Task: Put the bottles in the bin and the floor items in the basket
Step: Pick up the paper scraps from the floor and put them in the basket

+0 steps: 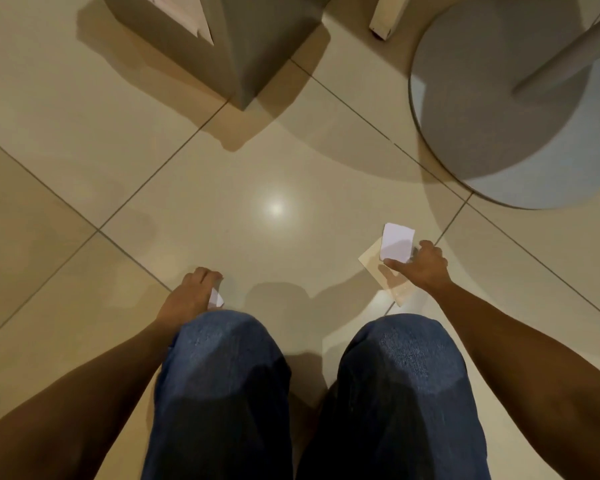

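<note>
I am crouched over a tiled floor, both knees in blue jeans at the bottom of the view. My left hand (191,292) is low near the floor, fingers curled round a small white paper scrap (216,298). My right hand (421,266) reaches to the right and pinches a white paper slip (397,242) that lies over a beige flat card or envelope (378,268) on the floor. The hand's fingers also touch that card. No bottles are in view.
A grey square bin or basket (257,46) with paper showing at its top stands at the upper left. A round grey table base (492,109) with its pole fills the upper right. A pale furniture leg (383,19) stands between them.
</note>
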